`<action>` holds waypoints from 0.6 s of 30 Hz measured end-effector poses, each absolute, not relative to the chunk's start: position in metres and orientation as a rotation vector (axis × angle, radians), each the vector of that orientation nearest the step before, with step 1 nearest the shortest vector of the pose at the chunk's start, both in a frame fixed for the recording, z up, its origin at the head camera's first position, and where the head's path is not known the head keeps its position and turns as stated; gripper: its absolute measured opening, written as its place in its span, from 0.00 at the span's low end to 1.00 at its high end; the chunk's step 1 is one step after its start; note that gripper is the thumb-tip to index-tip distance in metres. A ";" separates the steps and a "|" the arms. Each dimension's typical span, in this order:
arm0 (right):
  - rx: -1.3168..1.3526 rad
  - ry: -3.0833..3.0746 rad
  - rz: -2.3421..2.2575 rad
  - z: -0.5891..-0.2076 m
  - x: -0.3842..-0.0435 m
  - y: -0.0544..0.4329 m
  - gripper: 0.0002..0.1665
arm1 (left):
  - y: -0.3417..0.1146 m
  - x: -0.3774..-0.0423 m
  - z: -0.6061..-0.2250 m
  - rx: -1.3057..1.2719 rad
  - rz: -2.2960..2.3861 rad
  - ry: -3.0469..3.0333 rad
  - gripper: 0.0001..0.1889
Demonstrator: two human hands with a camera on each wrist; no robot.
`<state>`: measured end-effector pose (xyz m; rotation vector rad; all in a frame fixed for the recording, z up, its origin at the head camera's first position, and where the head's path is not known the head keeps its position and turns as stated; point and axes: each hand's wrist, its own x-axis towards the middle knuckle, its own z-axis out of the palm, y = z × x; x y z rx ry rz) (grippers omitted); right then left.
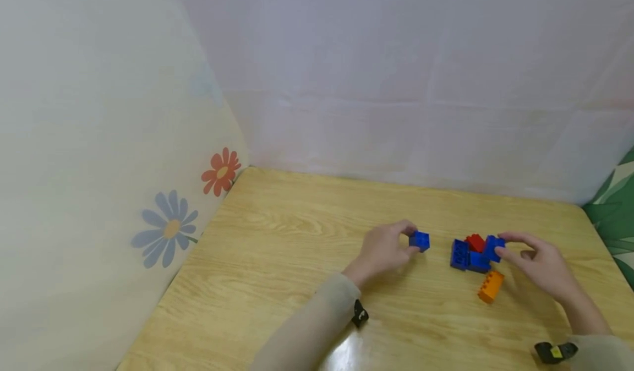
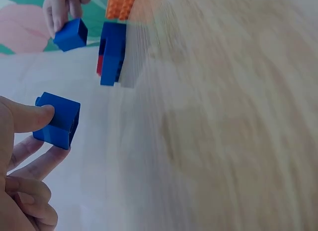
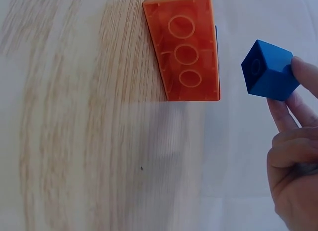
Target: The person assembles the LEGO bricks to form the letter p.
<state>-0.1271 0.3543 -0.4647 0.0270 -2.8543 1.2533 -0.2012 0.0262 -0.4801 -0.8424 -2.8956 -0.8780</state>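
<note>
Between thumb and fingers, my left hand point(image 1: 382, 251) pinches a small blue toy brick point(image 1: 420, 241). The left wrist view shows this blue brick point(image 2: 58, 119) tilted, thumb on one face and fingertips beneath. My right hand point(image 1: 542, 263) pinches another blue brick point(image 1: 493, 248) by its right side; its hollow underside shows in the right wrist view point(image 3: 256, 67). In the head view that brick overlaps a small group on the table: a blue brick on its side point(image 1: 459, 254), a blue brick point(image 1: 478, 262) and a partly hidden red brick point(image 1: 475, 243). An orange brick point(image 1: 491, 287) lies just nearer.
The wood-patterned table point(image 1: 297, 239) meets a pale cloth backdrop point(image 1: 346, 112) behind. A white wall sheet with printed flowers point(image 1: 171, 228) rises at the left, and green leaf print point(image 1: 614, 211) borders the right. A dark band piece point(image 1: 360, 314) sits at the left sleeve.
</note>
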 end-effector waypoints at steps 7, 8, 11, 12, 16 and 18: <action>0.065 -2.844 1.222 -0.464 -0.129 0.349 0.30 | 0.016 -0.209 -0.487 -0.762 -0.995 -2.938 0.19; 0.073 -2.841 1.218 -0.463 -0.129 0.347 0.29 | 0.015 -0.211 -0.488 -0.756 -1.007 -2.944 0.19; 0.087 -2.836 1.202 -0.462 -0.131 0.342 0.29 | 0.012 -0.215 -0.488 -0.751 -1.035 -2.963 0.19; 0.100 -2.831 1.203 -0.461 -0.131 0.340 0.29 | 0.011 -0.216 -0.489 -0.750 -1.041 -2.973 0.19; 0.136 -2.823 1.193 -0.459 -0.134 0.332 0.28 | 0.008 -0.219 -0.489 -0.750 -1.052 -3.019 0.19; 0.156 -2.813 1.213 -0.458 -0.136 0.327 0.27 | 0.008 -0.220 -0.490 -0.756 -1.048 -3.036 0.19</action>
